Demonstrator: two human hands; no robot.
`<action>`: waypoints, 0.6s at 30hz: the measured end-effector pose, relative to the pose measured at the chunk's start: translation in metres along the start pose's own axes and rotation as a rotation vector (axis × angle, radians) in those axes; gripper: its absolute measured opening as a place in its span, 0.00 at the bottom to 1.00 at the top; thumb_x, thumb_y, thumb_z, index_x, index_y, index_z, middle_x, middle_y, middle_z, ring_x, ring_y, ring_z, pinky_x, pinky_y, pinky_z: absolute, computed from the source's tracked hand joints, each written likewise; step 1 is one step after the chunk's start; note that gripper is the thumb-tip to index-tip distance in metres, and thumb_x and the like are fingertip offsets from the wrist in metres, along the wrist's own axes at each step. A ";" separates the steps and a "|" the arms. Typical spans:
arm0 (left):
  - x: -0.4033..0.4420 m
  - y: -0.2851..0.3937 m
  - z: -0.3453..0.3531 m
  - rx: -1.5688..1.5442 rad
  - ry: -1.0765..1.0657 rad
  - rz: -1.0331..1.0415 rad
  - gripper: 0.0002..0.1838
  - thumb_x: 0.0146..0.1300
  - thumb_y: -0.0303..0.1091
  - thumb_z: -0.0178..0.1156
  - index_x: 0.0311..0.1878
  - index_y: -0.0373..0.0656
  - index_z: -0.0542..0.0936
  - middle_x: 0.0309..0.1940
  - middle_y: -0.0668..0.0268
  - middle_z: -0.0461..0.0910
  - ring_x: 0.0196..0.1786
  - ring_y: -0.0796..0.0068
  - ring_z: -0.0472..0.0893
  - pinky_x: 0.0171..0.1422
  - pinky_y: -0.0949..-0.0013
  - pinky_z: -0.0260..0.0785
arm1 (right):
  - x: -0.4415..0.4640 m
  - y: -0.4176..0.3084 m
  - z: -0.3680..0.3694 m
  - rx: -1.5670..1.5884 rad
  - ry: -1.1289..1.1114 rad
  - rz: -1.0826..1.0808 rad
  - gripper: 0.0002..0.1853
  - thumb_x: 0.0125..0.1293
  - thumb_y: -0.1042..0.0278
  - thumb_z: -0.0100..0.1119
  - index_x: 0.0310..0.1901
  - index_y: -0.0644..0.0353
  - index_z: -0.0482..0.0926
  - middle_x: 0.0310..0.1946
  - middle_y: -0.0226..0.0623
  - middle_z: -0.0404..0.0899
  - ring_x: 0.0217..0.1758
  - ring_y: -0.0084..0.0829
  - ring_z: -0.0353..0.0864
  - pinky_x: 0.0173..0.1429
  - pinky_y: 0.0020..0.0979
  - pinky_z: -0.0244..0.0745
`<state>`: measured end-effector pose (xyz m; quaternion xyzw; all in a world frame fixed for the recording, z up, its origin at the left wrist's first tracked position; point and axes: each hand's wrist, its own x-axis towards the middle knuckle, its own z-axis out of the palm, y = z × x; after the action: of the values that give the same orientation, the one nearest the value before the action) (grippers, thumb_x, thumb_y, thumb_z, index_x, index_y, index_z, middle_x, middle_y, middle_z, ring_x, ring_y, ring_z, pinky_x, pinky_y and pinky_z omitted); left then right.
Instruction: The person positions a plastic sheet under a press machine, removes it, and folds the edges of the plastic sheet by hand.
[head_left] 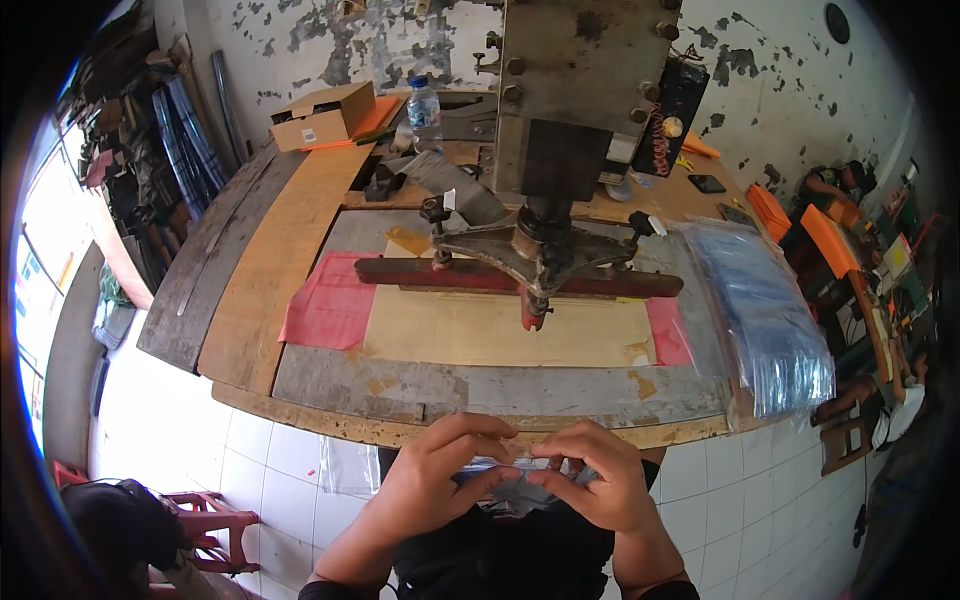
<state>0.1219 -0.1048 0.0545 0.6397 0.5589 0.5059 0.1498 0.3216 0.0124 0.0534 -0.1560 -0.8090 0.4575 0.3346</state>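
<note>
In front of my lap, below the table's front edge, my left hand and my right hand face each other with fingers curled. Between them is a clear plastic sheet, pinched by thumb and fingers of each hand. A flat clear plastic piece shows to the left of my left forearm; I cannot tell if it is part of the same sheet. Ahead of the hands stands a press machine, its long red bar above a cream board with pink material under its ends.
A stack of clear plastic sheets lies at the table's right. At the back left are a cardboard box and a water bottle. A red stool stands at lower left. Another person is at the far right.
</note>
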 end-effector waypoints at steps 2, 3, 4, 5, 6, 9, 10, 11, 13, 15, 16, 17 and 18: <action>-0.002 0.000 -0.002 -0.074 -0.017 -0.076 0.11 0.59 0.24 0.75 0.44 0.39 0.85 0.49 0.57 0.87 0.50 0.59 0.89 0.56 0.61 0.81 | 0.001 0.002 0.000 -0.043 0.006 -0.039 0.19 0.57 0.75 0.82 0.49 0.59 0.87 0.42 0.36 0.87 0.36 0.23 0.86 0.34 0.23 0.74; -0.003 0.000 -0.002 -0.147 -0.033 -0.151 0.09 0.62 0.25 0.73 0.44 0.39 0.86 0.48 0.58 0.87 0.50 0.60 0.88 0.56 0.62 0.81 | 0.002 0.002 0.001 -0.042 0.005 -0.040 0.19 0.57 0.75 0.82 0.49 0.59 0.87 0.42 0.36 0.87 0.36 0.23 0.86 0.34 0.23 0.74; -0.003 0.002 -0.003 -0.147 -0.033 -0.152 0.09 0.62 0.25 0.73 0.44 0.39 0.86 0.48 0.58 0.87 0.50 0.60 0.88 0.56 0.62 0.81 | 0.003 0.002 0.001 -0.043 -0.012 -0.055 0.19 0.55 0.75 0.82 0.48 0.59 0.87 0.41 0.36 0.87 0.37 0.25 0.87 0.35 0.24 0.76; -0.001 0.004 -0.003 -0.147 -0.019 -0.169 0.06 0.63 0.24 0.71 0.41 0.37 0.85 0.46 0.57 0.88 0.50 0.61 0.89 0.56 0.62 0.80 | 0.003 0.001 0.001 -0.044 -0.028 -0.071 0.19 0.54 0.76 0.83 0.47 0.59 0.86 0.41 0.36 0.87 0.38 0.26 0.88 0.35 0.25 0.78; -0.001 0.006 -0.003 -0.147 -0.005 -0.186 0.03 0.64 0.22 0.69 0.38 0.36 0.84 0.43 0.57 0.88 0.49 0.61 0.89 0.56 0.63 0.79 | 0.002 0.003 0.001 -0.044 -0.029 -0.070 0.19 0.54 0.76 0.83 0.47 0.59 0.86 0.41 0.36 0.87 0.38 0.26 0.88 0.35 0.25 0.78; -0.001 0.004 0.001 -0.179 0.015 -0.214 0.02 0.65 0.23 0.68 0.38 0.36 0.83 0.42 0.57 0.88 0.48 0.63 0.89 0.55 0.64 0.79 | 0.002 0.006 0.000 -0.066 -0.023 -0.161 0.18 0.52 0.78 0.83 0.44 0.60 0.85 0.41 0.37 0.87 0.41 0.30 0.89 0.39 0.28 0.82; -0.001 0.005 0.003 -0.179 0.015 -0.213 0.02 0.65 0.23 0.68 0.38 0.36 0.83 0.42 0.57 0.88 0.48 0.63 0.89 0.55 0.64 0.79 | 0.003 0.003 -0.001 -0.072 -0.027 -0.143 0.18 0.52 0.79 0.82 0.43 0.60 0.85 0.41 0.37 0.87 0.42 0.32 0.89 0.40 0.29 0.84; -0.001 0.006 0.004 -0.207 0.042 -0.245 0.02 0.66 0.23 0.67 0.38 0.36 0.83 0.42 0.57 0.89 0.48 0.65 0.89 0.54 0.65 0.79 | 0.003 0.002 -0.002 -0.079 -0.031 -0.125 0.17 0.52 0.79 0.82 0.42 0.61 0.84 0.41 0.38 0.87 0.43 0.33 0.89 0.42 0.30 0.86; -0.003 0.006 0.006 -0.235 0.068 -0.276 0.02 0.67 0.23 0.67 0.38 0.35 0.83 0.42 0.58 0.89 0.47 0.66 0.89 0.53 0.66 0.79 | 0.002 0.006 -0.003 -0.079 -0.033 -0.139 0.16 0.55 0.79 0.80 0.44 0.61 0.84 0.42 0.37 0.86 0.44 0.32 0.89 0.42 0.30 0.85; -0.006 0.001 0.004 -0.207 0.025 -0.292 0.06 0.67 0.25 0.71 0.40 0.35 0.83 0.44 0.59 0.88 0.46 0.64 0.88 0.49 0.67 0.80 | 0.001 0.008 -0.003 -0.079 -0.037 -0.152 0.16 0.57 0.78 0.79 0.45 0.61 0.84 0.43 0.37 0.85 0.45 0.32 0.88 0.42 0.30 0.85; -0.006 -0.001 0.003 -0.207 0.025 -0.292 0.06 0.67 0.25 0.71 0.40 0.35 0.83 0.44 0.59 0.88 0.46 0.64 0.88 0.49 0.67 0.80 | 0.000 0.008 -0.003 -0.078 -0.035 -0.147 0.16 0.57 0.78 0.78 0.46 0.60 0.84 0.43 0.37 0.86 0.45 0.32 0.89 0.42 0.30 0.85; -0.005 -0.002 0.002 -0.206 0.006 -0.255 0.06 0.66 0.26 0.72 0.40 0.35 0.83 0.45 0.59 0.88 0.47 0.64 0.89 0.48 0.67 0.80 | 0.000 0.008 -0.003 -0.078 -0.032 -0.141 0.16 0.57 0.79 0.78 0.46 0.60 0.84 0.44 0.36 0.86 0.45 0.32 0.89 0.42 0.30 0.85; -0.004 -0.003 0.001 -0.206 -0.014 -0.217 0.07 0.65 0.26 0.73 0.41 0.35 0.84 0.46 0.59 0.89 0.47 0.65 0.89 0.47 0.67 0.80 | -0.001 0.008 -0.004 -0.077 -0.032 -0.141 0.16 0.57 0.79 0.78 0.46 0.60 0.84 0.44 0.36 0.86 0.45 0.32 0.89 0.42 0.30 0.85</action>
<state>0.1217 -0.1071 0.0498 0.5603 0.5691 0.5367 0.2724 0.3245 0.0188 0.0473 -0.1042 -0.8402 0.4036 0.3470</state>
